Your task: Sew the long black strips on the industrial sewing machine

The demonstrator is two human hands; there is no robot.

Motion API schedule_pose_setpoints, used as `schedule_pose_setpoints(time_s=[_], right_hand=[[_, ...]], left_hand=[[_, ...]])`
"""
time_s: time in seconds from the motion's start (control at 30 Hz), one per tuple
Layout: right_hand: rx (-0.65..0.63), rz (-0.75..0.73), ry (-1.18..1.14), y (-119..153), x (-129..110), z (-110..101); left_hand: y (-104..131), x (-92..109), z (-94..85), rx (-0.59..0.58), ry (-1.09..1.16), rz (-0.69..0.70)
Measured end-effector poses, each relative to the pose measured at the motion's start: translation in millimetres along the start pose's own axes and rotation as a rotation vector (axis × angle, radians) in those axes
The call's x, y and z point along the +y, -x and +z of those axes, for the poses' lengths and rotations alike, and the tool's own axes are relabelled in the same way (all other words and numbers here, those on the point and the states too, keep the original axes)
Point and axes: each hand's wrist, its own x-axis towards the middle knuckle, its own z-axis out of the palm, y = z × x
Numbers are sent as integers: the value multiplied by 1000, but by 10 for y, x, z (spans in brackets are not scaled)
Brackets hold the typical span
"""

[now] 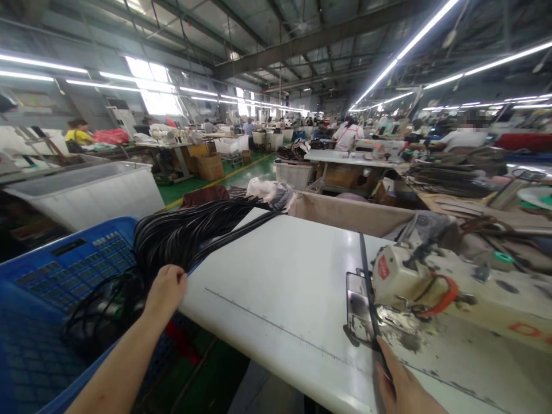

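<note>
left hand (pixel 166 290) at nine o'clock, curled onto the near end of the straps (pixel 194 233), apparently gripping a few; exact hold hidden behind the knuckles. straps in a thick black bundle, fanning from the crate (pixel 47 270) up toward eleven o'clock and draped over the left edge of the tabletop (pixel 280 276). right hand (pixel 399 382) at five o'clock, flat and unclenched, fingertips pressing on one strip (pixel 366 270) that runs straight from twelve to six across the plate (pixel 356 302) under the nose of the machine (pixel 414 282).

advice for the step in hand, as judged from this:
- pinch one strap only from the bundle, near its end; otherwise likely to drag neighbours out in a tangle.
- draw it sideways toward three o'clock, low over the tabletop, rather than lifting high.
- keep the right fingertips well clear of the foot, at the six o'clock side of the plate, with the strip flat and untwisted.
- line the strip with the faint ruled line on the tabletop for a straight feed.
- mind loose loops hanging in the crate; could snag on its rim.

bins, tables and other workers well apart in the hall at twelve o'clock.
</note>
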Motion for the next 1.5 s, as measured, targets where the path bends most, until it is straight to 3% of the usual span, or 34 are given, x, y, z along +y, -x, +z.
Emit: schedule_pose_setpoints(time_s=[0.17, 0.33, 0.43, 0.57, 0.77, 1.03, 1.37, 1.5], right_hand=[[41, 8, 62, 36, -108, -68], [63, 18, 80, 76, -170, -118], [55, 34, 72, 99, -197, -143], [14, 32, 78, 120, -229, -170], [12, 26, 35, 154, -228, -167], [76, 67, -211, 160, -123, -207], [75, 90, -586, 94, 26, -329], [104, 128, -553, 72, 150, -337]], left_hand=[[297, 1327, 270, -56, 125, 373], [836, 2590, 159, -156, 294, 689], [1148, 3139, 34, -237, 416, 905], [1425, 3612, -71, -335, 517, 1046], [1565, 3870, -120, -337, 556, 1134], [1636, 3820, -150, -185, 500, 1196], [1644, 3853, -207, -164, 464, 1145], [1648, 3852, -207, -153, 463, 1150]])
